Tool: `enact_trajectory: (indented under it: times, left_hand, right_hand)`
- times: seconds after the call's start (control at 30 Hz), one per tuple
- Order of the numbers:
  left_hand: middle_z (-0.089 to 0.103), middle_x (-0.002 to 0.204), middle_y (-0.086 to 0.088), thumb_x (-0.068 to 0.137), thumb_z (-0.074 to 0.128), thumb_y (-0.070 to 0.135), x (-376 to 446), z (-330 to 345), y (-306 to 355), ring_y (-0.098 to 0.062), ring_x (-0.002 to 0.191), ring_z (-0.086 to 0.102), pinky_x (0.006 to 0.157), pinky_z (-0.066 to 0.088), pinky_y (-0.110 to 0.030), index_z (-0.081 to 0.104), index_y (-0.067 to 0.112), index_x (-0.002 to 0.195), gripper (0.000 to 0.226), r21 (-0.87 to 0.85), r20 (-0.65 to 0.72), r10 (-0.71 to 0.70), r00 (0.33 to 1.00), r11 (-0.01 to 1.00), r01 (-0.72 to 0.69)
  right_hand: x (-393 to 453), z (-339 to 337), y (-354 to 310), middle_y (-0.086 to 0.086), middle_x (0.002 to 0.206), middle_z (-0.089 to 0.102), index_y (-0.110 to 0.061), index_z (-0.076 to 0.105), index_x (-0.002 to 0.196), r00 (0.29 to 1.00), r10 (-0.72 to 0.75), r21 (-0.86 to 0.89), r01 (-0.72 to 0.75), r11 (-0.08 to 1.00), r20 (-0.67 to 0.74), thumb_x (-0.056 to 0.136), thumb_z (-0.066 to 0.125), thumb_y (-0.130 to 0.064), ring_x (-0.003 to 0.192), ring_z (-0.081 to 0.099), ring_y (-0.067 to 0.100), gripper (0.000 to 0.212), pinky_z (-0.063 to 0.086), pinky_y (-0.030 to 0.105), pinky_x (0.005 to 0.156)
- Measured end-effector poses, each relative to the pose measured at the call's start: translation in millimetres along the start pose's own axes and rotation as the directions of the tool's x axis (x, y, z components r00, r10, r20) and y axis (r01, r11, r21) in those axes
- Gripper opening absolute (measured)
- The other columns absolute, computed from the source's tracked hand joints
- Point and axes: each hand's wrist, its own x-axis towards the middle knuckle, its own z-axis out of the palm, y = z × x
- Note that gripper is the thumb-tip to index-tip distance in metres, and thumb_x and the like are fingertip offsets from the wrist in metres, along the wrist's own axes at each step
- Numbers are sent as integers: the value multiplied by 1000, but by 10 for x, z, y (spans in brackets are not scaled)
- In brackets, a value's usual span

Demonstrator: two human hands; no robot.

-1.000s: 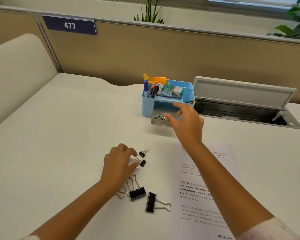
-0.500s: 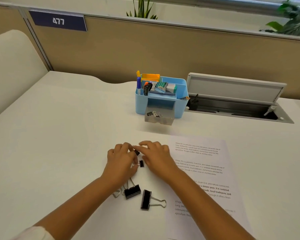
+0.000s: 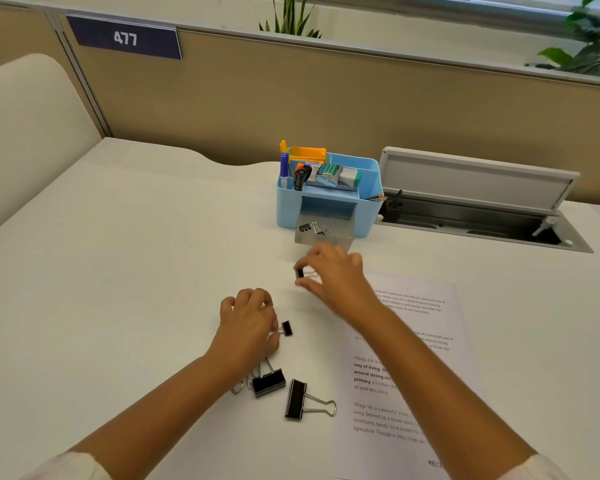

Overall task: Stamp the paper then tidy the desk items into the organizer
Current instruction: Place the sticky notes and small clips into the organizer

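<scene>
Fingers [image 3: 303, 264] of the right hand [image 3: 336, 275] pinch a small binder clip [image 3: 299, 273] above the counter [image 3: 118, 271], near the blue organizer [image 3: 369, 195]; left hand [image 3: 250, 323] grips another small clip [image 3: 286, 329]; two large clips [image 3: 269, 382] lie beside the stamped paper [image 3: 440, 323].

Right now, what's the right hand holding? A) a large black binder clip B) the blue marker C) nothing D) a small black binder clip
D: the right hand pinches a small black binder clip between thumb and fingers, above the white desk, short of the light blue plastic organizer's open drawer.
</scene>
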Motion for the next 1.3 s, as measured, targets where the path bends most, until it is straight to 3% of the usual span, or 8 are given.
enact_trajectory:
  times: [0.13,0.3,0.47,0.6,0.93,1.1,1.2,1.3]
  left_hand:
    - [53,119,-2,78,62,21,25,-10,-5,-25,120,41,99,23,-41,67,14,86,12,-28,-28,-12,1000,1000,11]
    - [49,123,1,82,59,26,226,-255,-81,-22,122,35,98,20,-40,67,16,89,15,-69,-79,-66,995,996,61]
    - [50,122,-4,81,64,27,661,-724,-18,-24,118,36,92,27,-40,66,18,87,12,-137,-197,-84,977,989,57]
    - [48,126,-7,83,62,29,1072,-908,251,-25,118,37,91,31,-39,64,15,98,21,-99,-212,-46,976,995,26]
    - [43,133,-8,84,61,39,1569,-830,522,-27,121,35,97,33,-42,55,13,121,46,82,-120,9,993,997,0]
    - [48,130,-9,86,58,39,1304,-948,322,-26,118,41,92,36,-39,55,16,120,42,-105,-288,32,957,992,-65]
    - [52,122,-8,87,58,29,919,-949,94,-24,112,46,89,37,-38,55,17,117,32,-144,-228,71,971,984,-106]
    - [60,97,-2,86,59,23,469,-798,-149,-25,101,53,85,43,-41,57,17,106,21,-228,-129,-124,984,969,93]
  right_hand:
    - [335,-440,32,0,127,48,-30,57,118,995,82,-25,-83,996,-61,85,59,-39,120,40,21,34,29,40,93]
    - [419,-626,152,2,135,43,-30,38,137,974,181,7,-182,983,-136,82,61,-45,124,39,21,61,30,45,98]
    - [53,-459,180,-3,125,46,-34,50,126,974,158,118,-140,983,-162,85,59,-42,117,43,15,43,24,32,90]
    - [-208,-327,138,-4,121,47,-33,55,119,977,166,201,-138,970,-132,85,60,-40,110,48,15,35,26,32,89]
    - [-487,-210,173,-10,117,46,-37,56,113,979,192,256,-170,952,-62,84,60,-41,93,46,4,29,29,28,90]
    - [-562,-95,100,-13,107,46,-35,63,107,994,94,373,-65,925,-59,88,59,-24,92,47,5,22,43,31,89]
    - [-488,53,-77,-7,112,51,-32,64,108,999,-34,356,21,934,31,90,56,-18,101,48,10,24,42,32,91]
    - [-401,259,-287,-4,121,53,-32,60,117,975,-153,313,97,945,161,92,51,-13,111,46,16,33,39,33,95]
